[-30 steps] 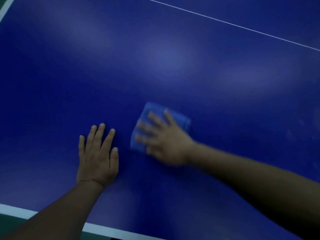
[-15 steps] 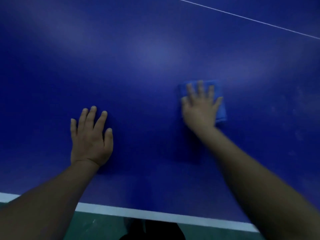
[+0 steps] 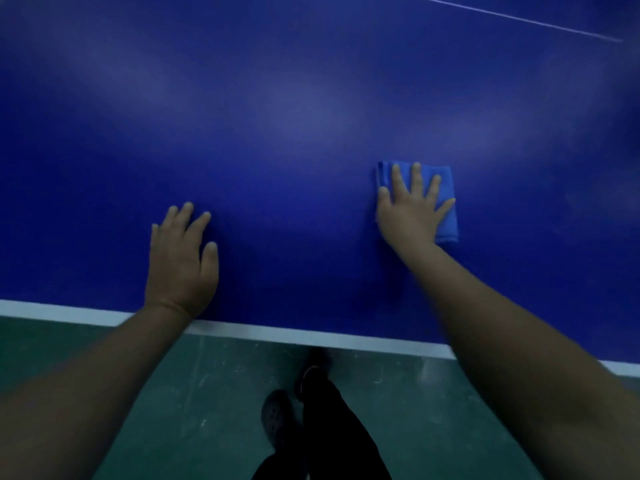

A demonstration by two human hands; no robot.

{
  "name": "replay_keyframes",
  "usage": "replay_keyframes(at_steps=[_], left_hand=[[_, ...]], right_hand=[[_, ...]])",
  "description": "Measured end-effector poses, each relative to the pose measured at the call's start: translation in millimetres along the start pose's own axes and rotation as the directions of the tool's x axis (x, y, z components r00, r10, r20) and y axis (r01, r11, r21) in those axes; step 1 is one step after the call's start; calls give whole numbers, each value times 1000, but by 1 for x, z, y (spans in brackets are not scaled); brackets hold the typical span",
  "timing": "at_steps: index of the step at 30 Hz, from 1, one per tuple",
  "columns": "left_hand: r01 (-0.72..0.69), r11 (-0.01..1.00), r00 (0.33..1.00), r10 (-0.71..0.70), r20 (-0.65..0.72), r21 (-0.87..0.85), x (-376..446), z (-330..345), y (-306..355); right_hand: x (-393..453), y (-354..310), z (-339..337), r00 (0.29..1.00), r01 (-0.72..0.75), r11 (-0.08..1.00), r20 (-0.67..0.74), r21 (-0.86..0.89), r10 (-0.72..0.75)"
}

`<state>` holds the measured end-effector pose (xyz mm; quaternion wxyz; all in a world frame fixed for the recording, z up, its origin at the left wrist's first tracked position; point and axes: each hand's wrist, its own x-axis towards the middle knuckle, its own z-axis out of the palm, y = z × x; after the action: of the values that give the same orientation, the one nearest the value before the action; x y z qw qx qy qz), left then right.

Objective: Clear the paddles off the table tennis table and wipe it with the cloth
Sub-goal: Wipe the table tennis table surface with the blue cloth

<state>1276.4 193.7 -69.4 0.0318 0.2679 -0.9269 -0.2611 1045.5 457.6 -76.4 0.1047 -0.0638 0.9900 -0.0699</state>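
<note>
Dim, soft-focus view, pale overhead glare across the table [image 3: 311,109].

No writing, label, brand, number or sign can be read anywhere: none on the table [image 3: 311,116], none on the cloth [image 3: 446,188], none on the floor [image 3: 207,393].

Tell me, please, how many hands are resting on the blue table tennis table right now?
2. The left hand lies flat on the bare blue table tennis table near its white edge; the right hand presses the folded blue cloth farther in. Neither is hidden.
</note>
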Motion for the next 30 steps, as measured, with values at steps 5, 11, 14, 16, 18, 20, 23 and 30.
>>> replay_keyframes(at_steps=[5, 11, 14, 16, 18, 20, 23, 30], left_hand=[[-16, 998, 985, 5, -173, -67, -70, 24, 12], [-158, 983, 987, 160, -25, 93, -82, 50, 43], [-203, 942, 979, 198, 44, 268, -81, 60, 43], [-193, 931, 981, 184, 59, 311, -79, 63, 39], [-189, 928, 982, 173, 77, 321, -80, 64, 40], [-178, 932, 984, 162, 74, 315, -80, 64, 42], [-158, 940, 987, 142, 76, 303, -81, 62, 43], [-90, 980, 994, 78, 73, 180, -82, 56, 50]], right_hand=[[-125, -88, 47, 798, 601, 797, 93, -59, -595], [-155, 51, 34, 926, 378, 921, 53, -92, -375], [-117, 144, 1, 998, -67, 994, 7, -88, 68], [-101, 174, -12, 960, -281, 960, -12, 15, 281], [-102, 166, -7, 928, -370, 928, -28, 51, 372], [-121, 134, 8, 969, -240, 971, -57, 14, 240], [-163, 109, 25, 969, 249, 963, 26, -100, -247], [-121, 189, -1, 960, -280, 960, 16, 5, 280]])
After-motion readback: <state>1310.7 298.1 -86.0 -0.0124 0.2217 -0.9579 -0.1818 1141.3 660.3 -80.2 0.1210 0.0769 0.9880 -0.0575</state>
